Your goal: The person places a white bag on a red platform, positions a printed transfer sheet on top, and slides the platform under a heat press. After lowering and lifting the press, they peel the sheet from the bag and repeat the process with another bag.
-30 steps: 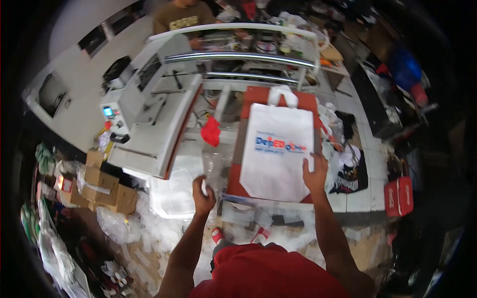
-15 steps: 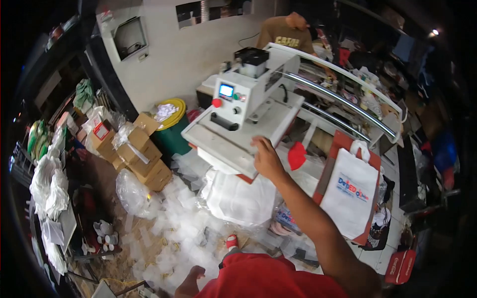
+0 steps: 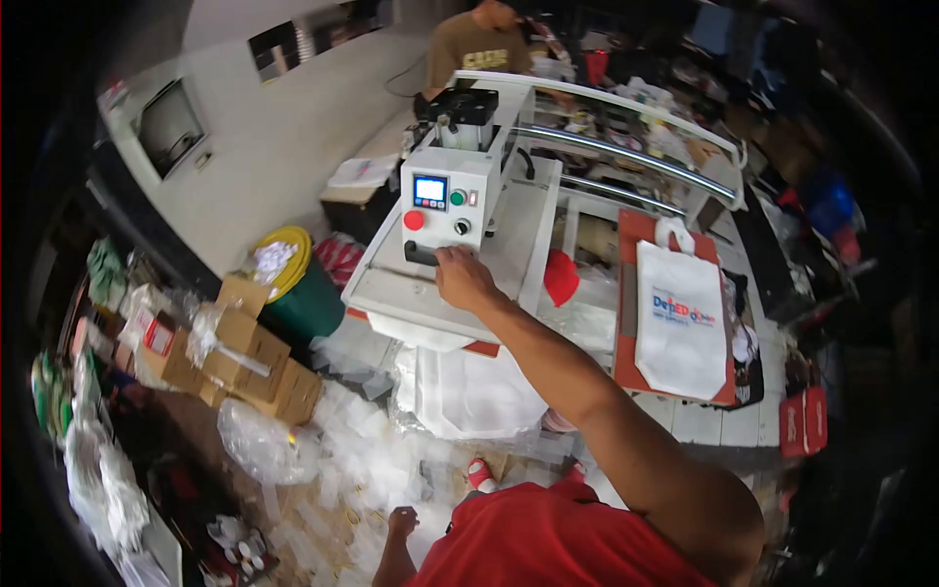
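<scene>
My right hand (image 3: 464, 278) is closed on the right end of the black handle (image 3: 421, 254) at the front of a white heat press (image 3: 445, 176). Above the handle are a lit display, a red button and a green button. My left hand (image 3: 402, 521) hangs low beside my body, its fingers curled with nothing visible in them. To the right of the press, a white printed bag (image 3: 682, 328) lies flat on a red-brown platen (image 3: 628, 323). A red piece (image 3: 560, 278) sits between the press head and that platen.
Cardboard boxes (image 3: 245, 354) and a green bin with a yellow rim (image 3: 298, 279) stand at left. Clear plastic and white scraps (image 3: 362, 440) cover the floor. White bags (image 3: 469, 391) are stacked below the press. Another person (image 3: 479, 49) is behind the machine.
My right hand has moved from over the press's front plate to its black handle. The view has turned, and my left hand shows a little more.
</scene>
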Action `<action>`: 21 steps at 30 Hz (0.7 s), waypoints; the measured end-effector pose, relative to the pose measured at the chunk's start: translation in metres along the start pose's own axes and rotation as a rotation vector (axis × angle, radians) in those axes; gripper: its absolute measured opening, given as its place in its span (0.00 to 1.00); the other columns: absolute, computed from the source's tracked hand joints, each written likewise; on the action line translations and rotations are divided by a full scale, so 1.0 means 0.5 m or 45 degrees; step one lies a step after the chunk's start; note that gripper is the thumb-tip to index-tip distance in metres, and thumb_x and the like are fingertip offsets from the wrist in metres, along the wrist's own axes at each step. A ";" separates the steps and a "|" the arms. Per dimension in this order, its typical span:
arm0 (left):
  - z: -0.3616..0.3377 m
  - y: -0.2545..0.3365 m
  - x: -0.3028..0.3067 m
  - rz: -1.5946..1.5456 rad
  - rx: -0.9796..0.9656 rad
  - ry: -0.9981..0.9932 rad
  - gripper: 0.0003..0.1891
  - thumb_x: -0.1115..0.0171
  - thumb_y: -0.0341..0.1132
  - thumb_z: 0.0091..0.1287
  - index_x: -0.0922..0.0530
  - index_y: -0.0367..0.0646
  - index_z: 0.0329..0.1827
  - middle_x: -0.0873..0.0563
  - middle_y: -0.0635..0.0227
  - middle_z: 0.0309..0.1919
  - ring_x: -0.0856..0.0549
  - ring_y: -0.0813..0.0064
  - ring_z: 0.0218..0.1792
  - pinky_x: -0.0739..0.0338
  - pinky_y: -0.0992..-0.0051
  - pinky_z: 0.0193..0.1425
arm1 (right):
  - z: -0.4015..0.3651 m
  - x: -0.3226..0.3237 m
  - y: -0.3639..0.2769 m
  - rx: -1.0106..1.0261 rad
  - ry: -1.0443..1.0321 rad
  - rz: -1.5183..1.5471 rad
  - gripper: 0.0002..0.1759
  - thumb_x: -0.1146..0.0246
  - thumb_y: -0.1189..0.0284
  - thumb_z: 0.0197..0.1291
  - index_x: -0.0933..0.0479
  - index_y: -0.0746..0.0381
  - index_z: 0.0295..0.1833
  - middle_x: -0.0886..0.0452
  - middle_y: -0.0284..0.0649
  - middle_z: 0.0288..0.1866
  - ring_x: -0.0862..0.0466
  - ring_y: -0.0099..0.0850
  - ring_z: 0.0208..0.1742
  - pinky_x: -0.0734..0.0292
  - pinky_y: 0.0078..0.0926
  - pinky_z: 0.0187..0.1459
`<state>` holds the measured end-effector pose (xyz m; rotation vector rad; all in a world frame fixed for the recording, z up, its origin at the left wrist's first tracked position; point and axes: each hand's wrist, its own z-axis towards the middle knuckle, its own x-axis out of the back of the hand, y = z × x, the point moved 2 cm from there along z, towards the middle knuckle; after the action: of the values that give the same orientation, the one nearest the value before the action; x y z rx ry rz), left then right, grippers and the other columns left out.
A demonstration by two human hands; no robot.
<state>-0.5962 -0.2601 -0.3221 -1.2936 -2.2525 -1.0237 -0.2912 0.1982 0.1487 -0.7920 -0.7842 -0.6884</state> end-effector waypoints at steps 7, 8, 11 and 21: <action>0.010 0.001 0.053 -0.079 -0.312 -0.032 0.10 0.27 0.41 0.57 0.15 0.53 0.40 0.12 0.67 0.37 0.12 0.68 0.35 0.16 0.64 0.42 | -0.165 0.152 0.109 -0.261 0.155 -0.169 0.18 0.35 0.60 0.61 0.21 0.65 0.44 0.17 0.47 0.42 0.19 0.44 0.52 0.21 0.41 0.52; 0.037 0.032 0.085 0.198 -0.227 -0.191 0.10 0.27 0.41 0.57 0.15 0.52 0.40 0.12 0.67 0.34 0.12 0.68 0.33 0.16 0.64 0.40 | -0.192 0.169 0.128 -0.299 0.157 -0.188 0.18 0.35 0.60 0.61 0.21 0.65 0.44 0.17 0.47 0.42 0.19 0.44 0.52 0.21 0.41 0.52; 0.136 0.035 0.137 -0.288 0.244 -0.280 0.08 0.27 0.39 0.58 0.15 0.50 0.37 0.12 0.67 0.26 0.14 0.72 0.24 0.18 0.66 0.33 | -0.260 0.228 0.167 -0.396 0.301 -0.248 0.23 0.34 0.52 0.60 0.19 0.64 0.42 0.17 0.45 0.41 0.21 0.40 0.51 0.26 0.45 0.51; 0.224 0.340 0.334 -0.739 -0.133 0.292 0.12 0.41 0.34 0.63 0.18 0.35 0.43 0.12 0.59 0.32 0.11 0.68 0.27 0.15 0.68 0.37 | -0.461 0.386 0.291 -0.737 0.400 -0.657 0.22 0.33 0.49 0.56 0.18 0.59 0.39 0.18 0.39 0.42 0.24 0.42 0.51 0.38 0.58 0.50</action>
<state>-0.5327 -0.0233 -0.2263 -0.5084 -2.4636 -1.4103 0.0030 0.0399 0.1481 -0.9732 -0.4984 -1.5089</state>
